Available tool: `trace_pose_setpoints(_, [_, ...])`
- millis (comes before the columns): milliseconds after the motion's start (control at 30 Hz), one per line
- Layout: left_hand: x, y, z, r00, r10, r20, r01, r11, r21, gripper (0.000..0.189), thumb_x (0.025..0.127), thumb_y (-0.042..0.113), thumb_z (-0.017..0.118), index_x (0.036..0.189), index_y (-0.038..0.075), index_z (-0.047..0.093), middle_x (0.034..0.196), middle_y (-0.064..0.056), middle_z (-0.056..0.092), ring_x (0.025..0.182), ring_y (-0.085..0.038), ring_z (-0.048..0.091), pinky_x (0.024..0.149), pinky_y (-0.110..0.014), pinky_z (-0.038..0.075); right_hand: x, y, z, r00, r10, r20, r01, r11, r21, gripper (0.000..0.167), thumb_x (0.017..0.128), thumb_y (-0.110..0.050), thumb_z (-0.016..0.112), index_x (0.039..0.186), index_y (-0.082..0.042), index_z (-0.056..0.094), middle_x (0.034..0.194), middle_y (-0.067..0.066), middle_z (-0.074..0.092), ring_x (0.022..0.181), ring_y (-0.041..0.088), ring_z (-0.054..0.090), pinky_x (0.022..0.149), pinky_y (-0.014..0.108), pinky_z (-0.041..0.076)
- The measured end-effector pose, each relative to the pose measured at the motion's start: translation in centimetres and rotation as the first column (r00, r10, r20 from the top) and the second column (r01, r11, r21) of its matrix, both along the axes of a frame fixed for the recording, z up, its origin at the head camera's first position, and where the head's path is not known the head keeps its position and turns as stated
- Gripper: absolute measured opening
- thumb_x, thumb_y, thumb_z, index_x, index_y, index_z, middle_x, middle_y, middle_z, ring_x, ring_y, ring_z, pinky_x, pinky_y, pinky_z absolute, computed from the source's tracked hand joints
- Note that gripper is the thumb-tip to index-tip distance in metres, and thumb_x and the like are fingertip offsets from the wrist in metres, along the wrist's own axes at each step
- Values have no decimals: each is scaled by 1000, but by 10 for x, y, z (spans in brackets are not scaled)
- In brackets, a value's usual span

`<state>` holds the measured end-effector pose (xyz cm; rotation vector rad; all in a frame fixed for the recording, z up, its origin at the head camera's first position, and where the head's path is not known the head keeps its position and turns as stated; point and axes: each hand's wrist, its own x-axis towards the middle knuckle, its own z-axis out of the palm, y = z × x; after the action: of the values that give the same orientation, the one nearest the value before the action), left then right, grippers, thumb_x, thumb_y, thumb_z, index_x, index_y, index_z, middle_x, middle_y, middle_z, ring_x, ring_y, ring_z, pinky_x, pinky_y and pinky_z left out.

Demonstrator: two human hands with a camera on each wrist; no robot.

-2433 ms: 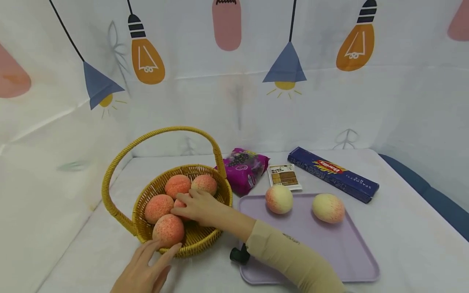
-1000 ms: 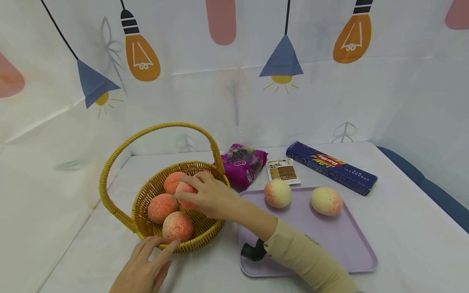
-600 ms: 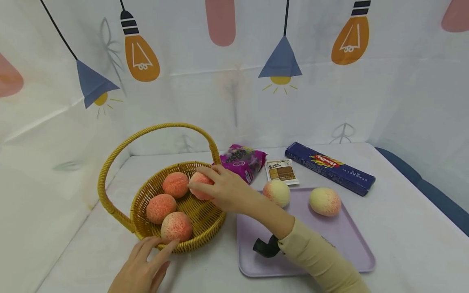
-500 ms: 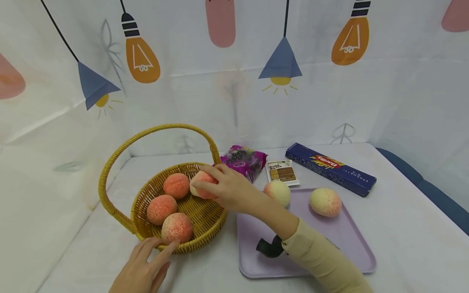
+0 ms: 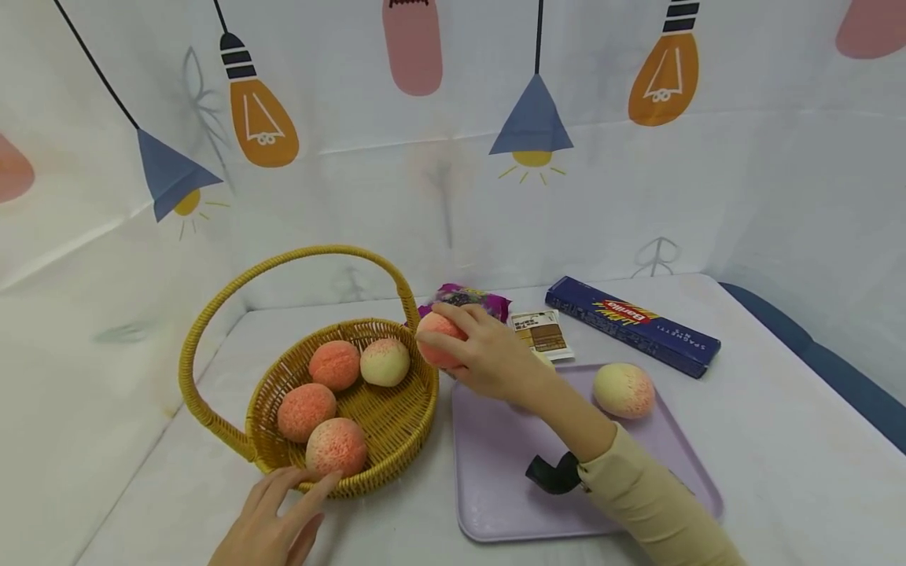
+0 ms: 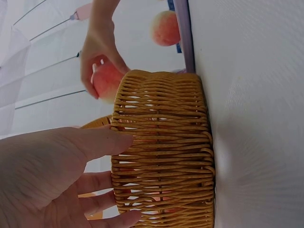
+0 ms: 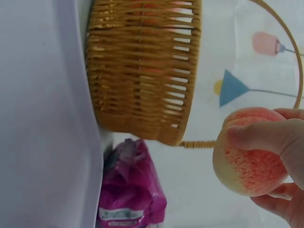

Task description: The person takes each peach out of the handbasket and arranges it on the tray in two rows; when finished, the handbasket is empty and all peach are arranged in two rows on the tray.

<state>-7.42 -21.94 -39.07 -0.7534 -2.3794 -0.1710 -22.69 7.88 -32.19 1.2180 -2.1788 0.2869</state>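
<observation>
My right hand grips a pink-and-cream peach just beyond the right rim of a wicker basket. In the right wrist view, the thumb lies across the peach and fingers support it from the other side. My left hand holds the basket's near rim; the left wrist view shows its thumb against the outer weave, with some fingers passing behind the rim. Inside the basket are several more peaches, among them a pale one and a speckled one by my left fingers.
A lilac tray at right bears a peach and another mostly hidden by my right hand. A dark curved object shows by the sleeve. Behind lie a purple bag, a small packet and a spaghetti box.
My right hand has taken hold of a peach in the basket, lifted it and carried it right, past the rim. The near peach has shifted slightly; my left hand stays at the rim.
</observation>
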Motion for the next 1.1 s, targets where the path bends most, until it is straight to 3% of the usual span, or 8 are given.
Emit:
trace_pose_setpoints(267, [0, 0, 1, 1000, 10, 16, -9, 1000, -12, 55, 97, 45, 17, 117, 21, 63, 100, 0, 54, 91, -19, 50, 79, -30, 34, -5, 15, -11, 995, -49, 85, 48, 999, 5, 57, 66, -17, 79, 119, -22, 56, 127, 11, 45, 101, 29, 47, 73, 43, 50])
trace_pose_setpoints(567, [1, 0, 0, 1000, 21, 6, -21, 1000, -10, 55, 97, 45, 17, 116, 22, 63, 99, 1, 54, 90, -18, 51, 76, -31, 36, -7, 20, -29, 983, -88, 160, 76, 994, 82, 51, 72, -20, 75, 119, -24, 55, 128, 9, 46, 103, 29, 49, 70, 41, 52])
trace_pose_setpoints(833, [3, 0, 0, 1000, 22, 2, -22, 1000, -12, 54, 97, 45, 18, 116, 23, 63, 98, 1, 54, 89, -18, 52, 72, -33, 39, -10, 26, -44, 988, -73, 136, 62, 995, 80, 51, 70, -22, 77, 116, -24, 55, 122, 10, 49, 96, 29, 51, 67, 38, 52])
trace_pose_setpoints(1100, [3, 2, 1, 999, 43, 9, -43, 999, -16, 56, 96, 47, 17, 114, 23, 64, 98, 1, 54, 90, -19, 52, 73, -32, 39, -13, 36, -51, 983, -84, 163, 73, 995, 73, 51, 71, -24, 77, 117, -24, 56, 121, 10, 49, 94, 29, 52, 64, 38, 51])
